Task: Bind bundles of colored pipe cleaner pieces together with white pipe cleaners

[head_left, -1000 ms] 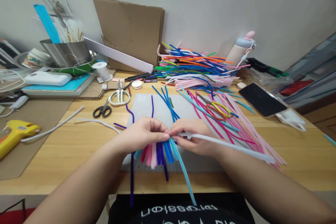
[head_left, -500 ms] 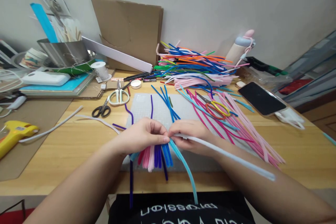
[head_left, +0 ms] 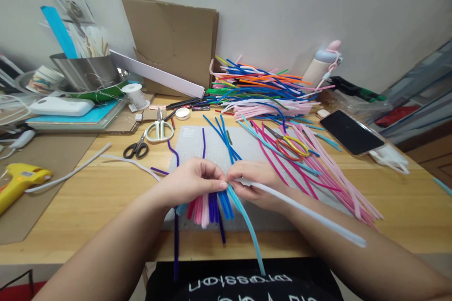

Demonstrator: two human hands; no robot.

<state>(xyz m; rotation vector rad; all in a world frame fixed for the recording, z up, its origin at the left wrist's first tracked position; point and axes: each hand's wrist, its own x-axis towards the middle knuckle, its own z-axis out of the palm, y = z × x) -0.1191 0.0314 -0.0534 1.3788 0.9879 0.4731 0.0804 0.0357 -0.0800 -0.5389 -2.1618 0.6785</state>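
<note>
Pinched closed, my left hand (head_left: 197, 181) grips a row of folded pipe cleaners (head_left: 204, 211) in pink, purple and blue, their looped ends hanging below it. My right hand (head_left: 256, 183) meets it fingertip to fingertip, closed on a white pipe cleaner (head_left: 310, 214) that slants across my right forearm. A light blue pipe cleaner (head_left: 252, 230) runs down from between the fingers past the table edge. Where the strands join is hidden by my fingers. Dark blue pipe cleaners (head_left: 224, 134) lie on the grey cutting mat (head_left: 189, 143) behind the hands.
Beyond the mat is a heap of coloured pipe cleaners (head_left: 261, 87). Coloured-handle scissors (head_left: 293, 146) and pink pipe cleaners (head_left: 332, 174) lie to the right, near a phone (head_left: 353, 131). White scissors (head_left: 159, 127), black scissors (head_left: 137, 148) and a yellow glue gun (head_left: 24, 181) are leftward.
Both hands stay almost in place, still fingertip to fingertip. The white pipe cleaner's free end has dipped slightly, and the hanging folded loops have risen a little.
</note>
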